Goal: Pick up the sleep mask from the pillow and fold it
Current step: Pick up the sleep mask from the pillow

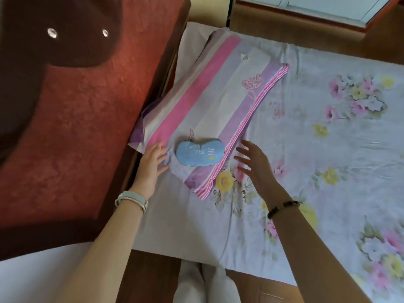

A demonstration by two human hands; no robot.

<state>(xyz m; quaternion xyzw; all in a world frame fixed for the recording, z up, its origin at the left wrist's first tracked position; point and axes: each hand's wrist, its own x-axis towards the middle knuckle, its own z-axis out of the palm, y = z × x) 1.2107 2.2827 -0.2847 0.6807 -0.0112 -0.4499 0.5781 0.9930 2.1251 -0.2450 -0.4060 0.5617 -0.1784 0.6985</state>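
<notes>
A light blue sleep mask (200, 152) with white lettering and a dark edge lies flat near the close end of the pink, purple and white striped pillow (218, 95). My left hand (152, 165) rests on the pillow's near left corner, just left of the mask, fingers spread and holding nothing. Over the sheet just right of the pillow's striped edge hovers my right hand (253, 162), fingers apart and empty. Neither hand touches the mask.
The pillow lies on a bed with a floral sheet (328, 149) that stretches to the right. A red and dark brown padded headboard (76, 106) rises on the left. Wooden floor (251, 287) shows at the bed's near edge.
</notes>
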